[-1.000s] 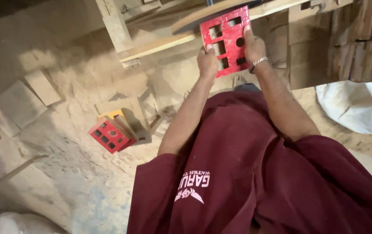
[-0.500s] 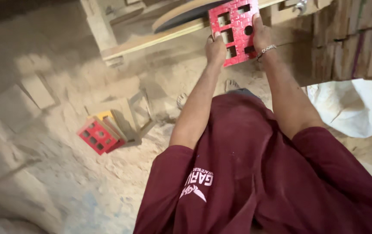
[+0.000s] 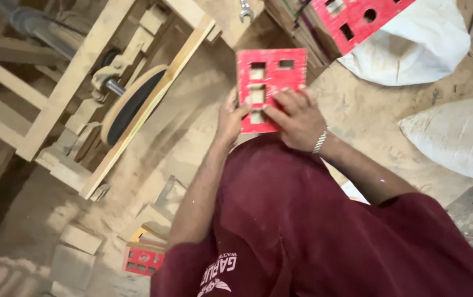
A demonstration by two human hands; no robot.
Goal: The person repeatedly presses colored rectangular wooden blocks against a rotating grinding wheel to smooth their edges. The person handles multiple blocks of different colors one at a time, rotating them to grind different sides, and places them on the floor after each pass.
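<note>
Maroon cloth of the person's shirt (image 3: 302, 231) fills the near view, and from it both forearms reach out to a flat red board (image 3: 271, 88) pierced with square and oblong cut-outs. The left hand (image 3: 230, 118) pinches its lower left edge, fingers closed on it; the right hand (image 3: 297, 118), a silver bracelet (image 3: 320, 141) at the wrist, lies spread across the lower face with fingertips pressed onto the cut-outs. A second ago the board was held farther off, up against the wooden bench; now it has come back close to the body and well apart from the machine, so any work at the disc seems paused and the piece looks to be under inspection. By the left elbow a second red pierced piece (image 3: 144, 259) lies in sawdust among pale offcuts. Beyond stands a round, dark-faced sanding disc (image 3: 132, 104) in a raw timber frame (image 3: 71, 71), with white sacks (image 3: 456, 137) on the right and another red perforated panel (image 3: 357, 19) farthest off.
</note>
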